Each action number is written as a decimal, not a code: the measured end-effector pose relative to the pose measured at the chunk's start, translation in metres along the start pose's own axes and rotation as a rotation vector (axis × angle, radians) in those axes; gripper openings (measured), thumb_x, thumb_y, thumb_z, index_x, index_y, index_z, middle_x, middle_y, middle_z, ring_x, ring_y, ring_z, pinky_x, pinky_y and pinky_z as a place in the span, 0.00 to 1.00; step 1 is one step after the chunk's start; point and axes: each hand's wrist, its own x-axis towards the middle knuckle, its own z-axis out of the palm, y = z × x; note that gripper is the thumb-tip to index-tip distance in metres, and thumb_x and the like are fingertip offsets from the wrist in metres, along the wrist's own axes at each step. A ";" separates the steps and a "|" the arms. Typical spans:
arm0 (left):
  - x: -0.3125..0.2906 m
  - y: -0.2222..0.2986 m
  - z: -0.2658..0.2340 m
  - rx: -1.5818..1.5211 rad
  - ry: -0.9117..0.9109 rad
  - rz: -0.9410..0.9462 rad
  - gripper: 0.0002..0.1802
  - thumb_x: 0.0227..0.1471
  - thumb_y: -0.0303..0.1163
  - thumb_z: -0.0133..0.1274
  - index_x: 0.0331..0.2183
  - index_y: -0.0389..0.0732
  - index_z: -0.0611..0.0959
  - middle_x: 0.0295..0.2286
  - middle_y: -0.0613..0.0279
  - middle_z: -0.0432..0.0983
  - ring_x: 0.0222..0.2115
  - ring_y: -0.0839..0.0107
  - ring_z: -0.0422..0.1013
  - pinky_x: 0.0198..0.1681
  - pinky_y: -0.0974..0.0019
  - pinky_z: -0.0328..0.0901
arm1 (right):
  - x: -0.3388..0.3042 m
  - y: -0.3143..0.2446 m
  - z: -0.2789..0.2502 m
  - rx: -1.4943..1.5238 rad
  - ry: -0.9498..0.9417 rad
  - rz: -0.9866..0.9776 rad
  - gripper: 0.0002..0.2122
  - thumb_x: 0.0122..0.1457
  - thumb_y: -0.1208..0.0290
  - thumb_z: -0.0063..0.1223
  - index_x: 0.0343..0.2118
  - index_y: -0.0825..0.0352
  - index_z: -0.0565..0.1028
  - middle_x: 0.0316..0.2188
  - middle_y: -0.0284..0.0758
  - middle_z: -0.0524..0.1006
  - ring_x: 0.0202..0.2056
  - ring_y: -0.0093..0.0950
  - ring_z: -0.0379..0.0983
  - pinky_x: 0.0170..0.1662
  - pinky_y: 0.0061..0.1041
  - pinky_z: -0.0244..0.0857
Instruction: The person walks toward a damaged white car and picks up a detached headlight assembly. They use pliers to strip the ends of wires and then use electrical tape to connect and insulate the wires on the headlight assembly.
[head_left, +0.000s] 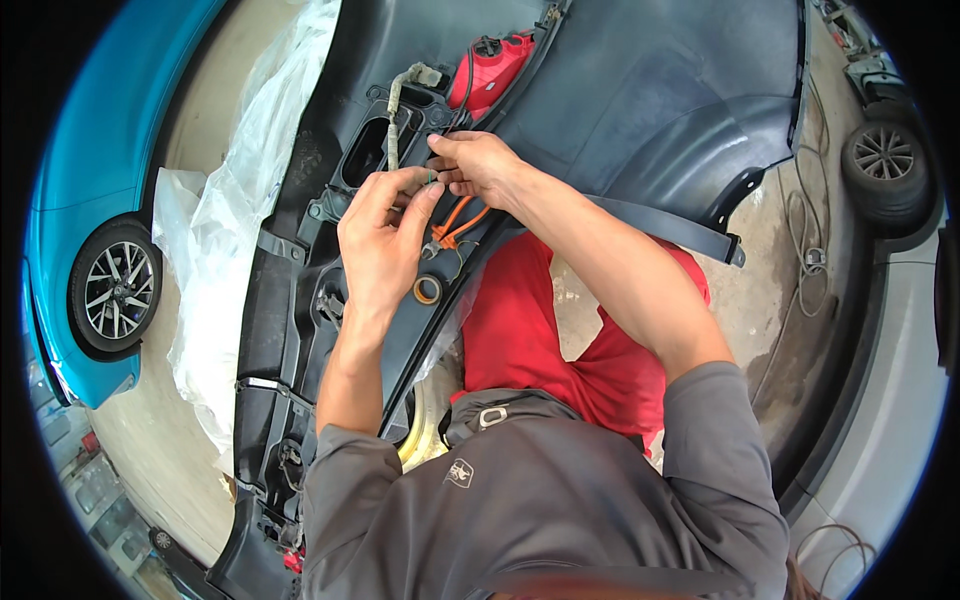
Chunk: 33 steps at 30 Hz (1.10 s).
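My left hand (382,228) and my right hand (478,168) meet over a dark car bumper (390,330). With thumb and forefinger the left hand pinches a thin wire (432,177) showing a bit of green. The right fingers are closed at the same spot, seemingly on the wire's other part, mostly hidden by the fingers. Just below the hands lie orange-handled pliers (458,226), jaws toward the lower left. A roll of tape (427,290) rests flat on the bumper near them. Above, a taped wiring harness (393,115) sticks up from the bumper.
A red lamp (490,75) with a black cable sits at the bumper's far end. Dark body panel (660,90) spreads to the right. Clear plastic sheeting (215,250) and a blue car (110,150) are left. Right are a hose (800,220) on the floor and a wheel (885,160).
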 end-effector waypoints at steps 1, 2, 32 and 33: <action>0.001 0.001 -0.001 0.003 0.002 -0.003 0.08 0.60 0.24 0.67 0.43 0.35 0.88 0.33 0.64 0.80 0.30 0.78 0.75 0.32 0.72 0.70 | 0.002 -0.001 0.000 0.025 0.005 -0.002 0.16 0.72 0.59 0.61 0.53 0.66 0.78 0.37 0.29 0.82 0.32 0.19 0.76 0.31 0.23 0.72; 0.000 0.000 -0.001 0.004 0.005 -0.011 0.09 0.59 0.24 0.68 0.42 0.36 0.89 0.32 0.61 0.80 0.29 0.75 0.76 0.32 0.70 0.72 | 0.002 0.000 0.000 -0.011 0.025 -0.008 0.15 0.72 0.60 0.61 0.52 0.66 0.79 0.37 0.29 0.82 0.32 0.19 0.76 0.31 0.22 0.71; 0.026 -0.025 0.024 -0.285 0.082 -0.180 0.12 0.65 0.29 0.65 0.47 0.35 0.87 0.35 0.67 0.83 0.35 0.81 0.76 0.42 0.73 0.72 | -0.088 -0.050 -0.023 -0.637 0.017 -0.704 0.11 0.67 0.68 0.67 0.48 0.68 0.84 0.37 0.30 0.83 0.36 0.19 0.78 0.41 0.22 0.74; 0.026 -0.023 0.023 -0.281 0.087 -0.188 0.12 0.66 0.30 0.65 0.47 0.35 0.87 0.35 0.67 0.83 0.35 0.81 0.77 0.42 0.73 0.72 | -0.084 -0.047 -0.025 -0.738 0.080 -0.806 0.11 0.66 0.68 0.68 0.47 0.67 0.84 0.35 0.29 0.82 0.35 0.19 0.78 0.40 0.21 0.74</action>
